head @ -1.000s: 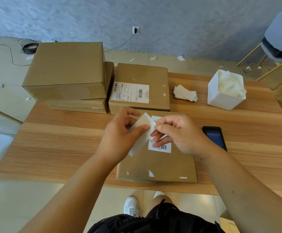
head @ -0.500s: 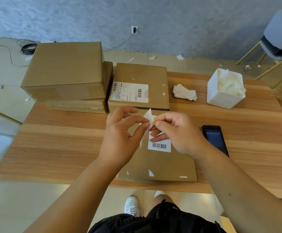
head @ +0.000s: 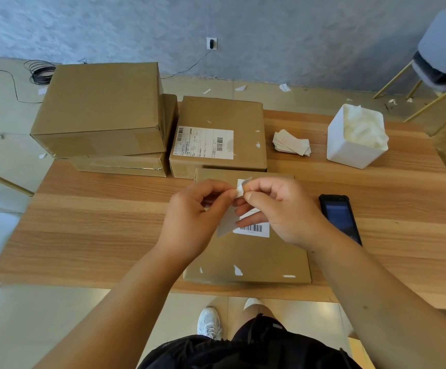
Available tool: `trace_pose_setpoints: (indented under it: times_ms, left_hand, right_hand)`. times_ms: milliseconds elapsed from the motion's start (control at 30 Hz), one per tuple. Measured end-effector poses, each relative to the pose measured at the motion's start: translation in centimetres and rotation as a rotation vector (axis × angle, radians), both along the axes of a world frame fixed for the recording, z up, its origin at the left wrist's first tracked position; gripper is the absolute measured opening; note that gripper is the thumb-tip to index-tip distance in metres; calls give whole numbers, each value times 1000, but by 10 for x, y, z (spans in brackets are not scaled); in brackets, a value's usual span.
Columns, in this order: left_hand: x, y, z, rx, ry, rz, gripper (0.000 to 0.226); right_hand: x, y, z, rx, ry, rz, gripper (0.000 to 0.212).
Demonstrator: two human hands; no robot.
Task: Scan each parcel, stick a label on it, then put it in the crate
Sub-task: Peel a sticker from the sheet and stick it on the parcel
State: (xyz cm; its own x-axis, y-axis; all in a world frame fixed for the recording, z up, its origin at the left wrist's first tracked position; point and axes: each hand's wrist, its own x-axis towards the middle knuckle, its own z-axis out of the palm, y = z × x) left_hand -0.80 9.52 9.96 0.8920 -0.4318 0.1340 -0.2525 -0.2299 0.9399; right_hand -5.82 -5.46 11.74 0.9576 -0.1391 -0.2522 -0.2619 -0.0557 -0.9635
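Note:
A flat brown parcel (head: 248, 257) lies at the table's near edge with a barcode sticker (head: 252, 229) on top. Above it my left hand (head: 192, 222) and my right hand (head: 277, 211) both pinch a small white label (head: 239, 189); its backing sheet (head: 226, 222) hangs down between them. Behind lies a second parcel (head: 220, 113) with a shipping label (head: 203, 142). Two more boxes are stacked at the back left, the upper one large (head: 102, 102). No crate is in view.
A black handheld scanner (head: 339, 217) lies face up right of my right hand. A pile of loose labels (head: 291, 142) and a white bin (head: 355, 147) of crumpled backing paper sit at the back right. A chair (head: 443, 54) stands beyond the table's right corner.
The label was held flat between my hands; now it is turned edge-on and its top corner is peeled apart, the backing hanging lower. Both hands stayed over the near parcel.

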Motion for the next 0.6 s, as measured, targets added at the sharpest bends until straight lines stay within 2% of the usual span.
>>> trace_pose_setpoints:
  times_ms: [367,600]
  left_hand:
    - [-2,-2,3,36,-93,5,13]
    - [2,-2,-2,80,-270,20,8]
  right_hand:
    - [-1,-4,4,17,-12,-11,22]
    - [0,-2,2,-46,-1,-17,23]
